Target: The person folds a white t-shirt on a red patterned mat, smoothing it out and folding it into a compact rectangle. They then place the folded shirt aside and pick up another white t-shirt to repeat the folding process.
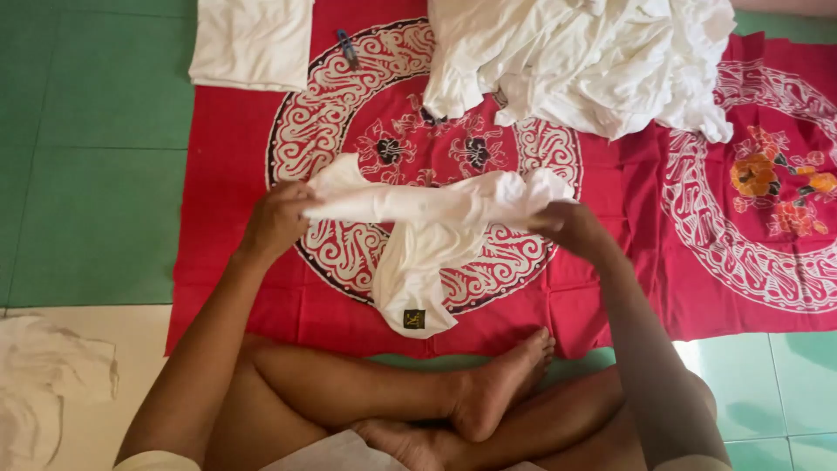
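Head view, looking down at a person seated cross-legged on a tiled floor (96,218); bare legs and feet fill the lower centre of the frame.

Left hand (277,218), left of centre: fingers clenched on one end of a white garment (427,231). Right hand (567,222), right of centre: fingers clenched on the other end. The garment is stretched between the two hands at mid-frame, held up off the floor; its middle part hangs down toward the feet, and a small dark label (414,319) shows at the lower hem.

Under the garment lies a red patterned cloth (235,262), spread flat on the floor, with white circular ornament and flower motifs.

Upper centre to upper right: a loose pile of white laundry (584,61) on the red cloth. Upper left: a folded white piece (251,42), partly on the cloth. Just beside it, a small blue clothes peg (349,48). Lower left edge: another crumpled white fabric (48,384) on the floor.
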